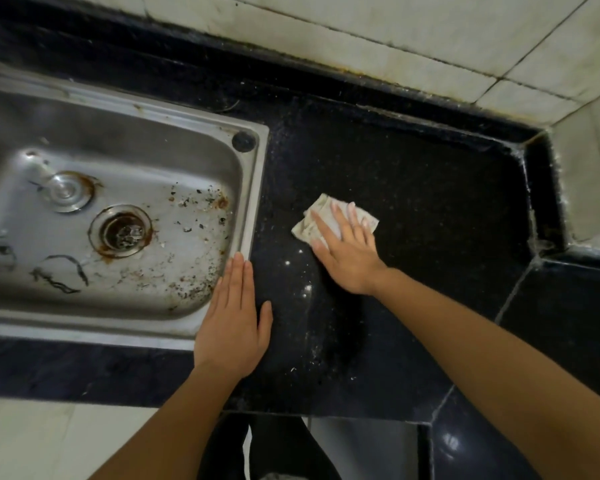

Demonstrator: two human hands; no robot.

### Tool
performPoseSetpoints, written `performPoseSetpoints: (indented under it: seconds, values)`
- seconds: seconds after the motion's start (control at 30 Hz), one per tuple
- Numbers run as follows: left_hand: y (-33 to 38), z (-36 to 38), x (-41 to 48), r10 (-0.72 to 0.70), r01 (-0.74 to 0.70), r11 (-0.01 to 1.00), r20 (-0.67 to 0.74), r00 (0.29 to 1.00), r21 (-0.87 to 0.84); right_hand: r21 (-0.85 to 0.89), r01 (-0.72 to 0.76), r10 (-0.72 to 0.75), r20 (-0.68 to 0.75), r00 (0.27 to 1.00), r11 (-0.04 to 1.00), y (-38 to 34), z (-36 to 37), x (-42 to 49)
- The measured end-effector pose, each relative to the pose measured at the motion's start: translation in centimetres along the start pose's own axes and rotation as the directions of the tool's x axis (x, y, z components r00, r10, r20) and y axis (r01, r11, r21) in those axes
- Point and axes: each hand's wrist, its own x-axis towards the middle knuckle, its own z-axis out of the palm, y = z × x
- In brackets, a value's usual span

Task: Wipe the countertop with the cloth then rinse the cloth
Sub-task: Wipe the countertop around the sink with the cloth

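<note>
A small, crumpled, pale cloth [317, 216] lies on the black speckled countertop [413, 188], right of the sink. My right hand [347, 252] presses flat on the cloth with fingers spread, covering its near half. My left hand [234, 318] rests flat on the counter, holding nothing, its fingertips touching the sink's right rim. White crumbs and specks dot the counter between the two hands.
A steel sink [257, 188] fills the left side, with a rusty drain [121, 232], a loose strainer plug [66, 192] and scattered debris in its basin. Stained white wall tiles [378, 26] border the back and right. The counter's front edge runs below my wrists.
</note>
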Motion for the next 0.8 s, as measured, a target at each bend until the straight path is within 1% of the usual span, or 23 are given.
performPoseSetpoints:
  seconds: [0.07,0.13,0.23,0.33,0.4,0.47,0.6,0.73,0.8]
  values:
    - [0.0,0.0,0.0,0.005,-0.005,1.0,-0.001,1.0,0.008,-0.077,0.076,-0.075,0.019,0.997,0.994,-0.5,1.5,-2.4]
    - [0.0,-0.1,-0.1,0.008,-0.008,1.0,-0.009,1.0,0.016,-0.149,0.169,-0.159,0.077,0.984,0.974,-0.9,2.8,-4.9]
    - [0.0,-0.1,-0.1,0.006,-0.006,1.0,-0.015,1.0,0.025,-0.205,0.297,-0.269,0.154,0.951,0.933,-1.1,4.4,-8.2]
    - [0.0,-0.1,-0.1,0.007,-0.007,1.0,-0.024,1.0,0.027,-0.238,0.359,-0.316,0.201,0.927,0.903,-0.4,4.4,-8.8]
    - [0.0,0.0,-0.1,0.009,-0.008,1.0,-0.026,1.0,0.023,-0.258,0.374,-0.323,0.22,0.921,0.891,0.0,3.5,-7.9]
    - [-0.1,0.0,-0.1,0.01,-0.009,1.0,-0.027,1.0,0.021,-0.259,0.336,-0.292,0.194,0.937,0.906,0.2,2.6,-6.2]
    - [-0.1,0.1,0.0,0.004,-0.004,1.0,-0.021,1.0,0.006,-0.179,0.184,-0.176,0.061,0.983,0.966,0.2,0.3,-1.2]
    - [-0.2,0.1,0.0,0.004,-0.003,1.0,-0.028,1.0,0.011,-0.07,0.061,-0.063,-0.015,0.998,0.996,-0.6,-2.3,4.2]
    - [-0.2,0.2,0.0,0.005,-0.005,1.0,-0.032,0.999,0.011,-0.026,-0.011,0.01,-0.031,0.999,1.0,-1.3,-3.2,6.8]
